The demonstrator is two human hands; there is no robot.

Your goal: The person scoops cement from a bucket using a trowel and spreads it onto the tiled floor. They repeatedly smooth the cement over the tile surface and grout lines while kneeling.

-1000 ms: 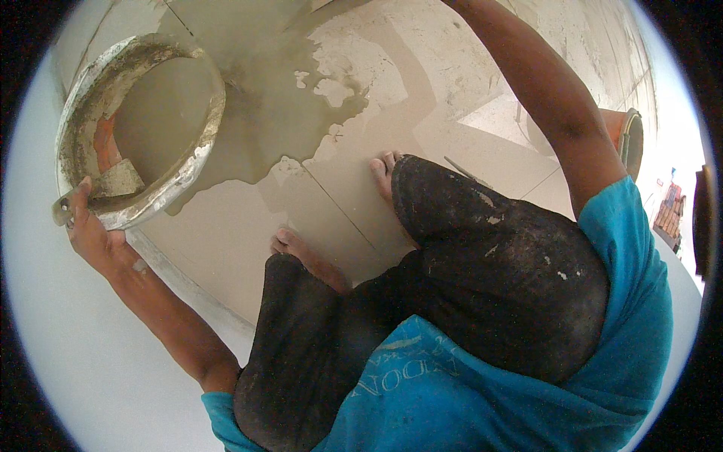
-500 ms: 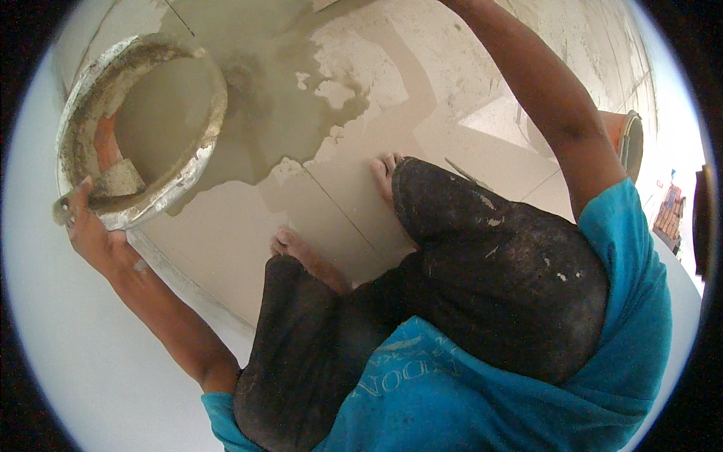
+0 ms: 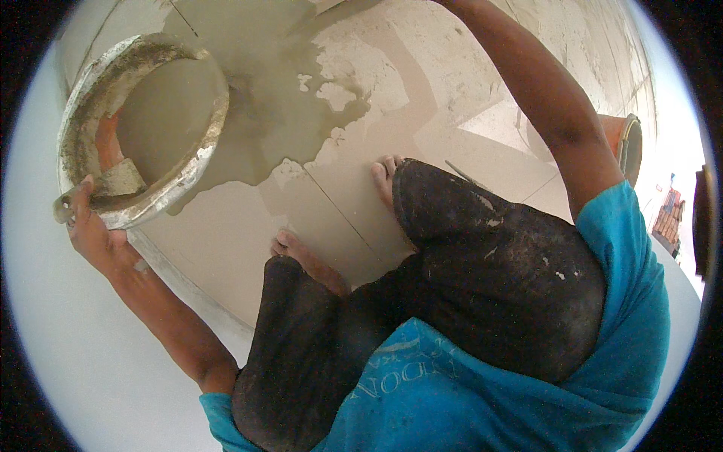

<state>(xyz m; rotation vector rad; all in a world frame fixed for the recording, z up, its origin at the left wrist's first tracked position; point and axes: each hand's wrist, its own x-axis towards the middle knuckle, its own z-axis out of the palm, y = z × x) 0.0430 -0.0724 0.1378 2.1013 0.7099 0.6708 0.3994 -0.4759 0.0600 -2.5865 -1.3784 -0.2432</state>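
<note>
My left hand is closed on the near-left rim of a round, mortar-crusted bucket tilted on its side. Grey liquid mix fills part of the bucket. A pale, flat-ended piece lies inside by my fingers; its kind is unclear. Wet grey slurry spreads over the tiles beyond and right of the bucket. My right forearm reaches out past the top edge, so the right hand is hidden. A thin edge of something flat shows at the top, above the slurry.
My bare feet stand on beige floor tiles between the slurry and my knees. An orange bucket lies at the right, beyond my right elbow. A pale wall runs along the left. A thin stick-like object lies by my right knee.
My right forearm has shifted slightly left and up. Near the top edge, a grey smear now stretches further right across the tiles. My left hand and the bucket are almost unmoved.
</note>
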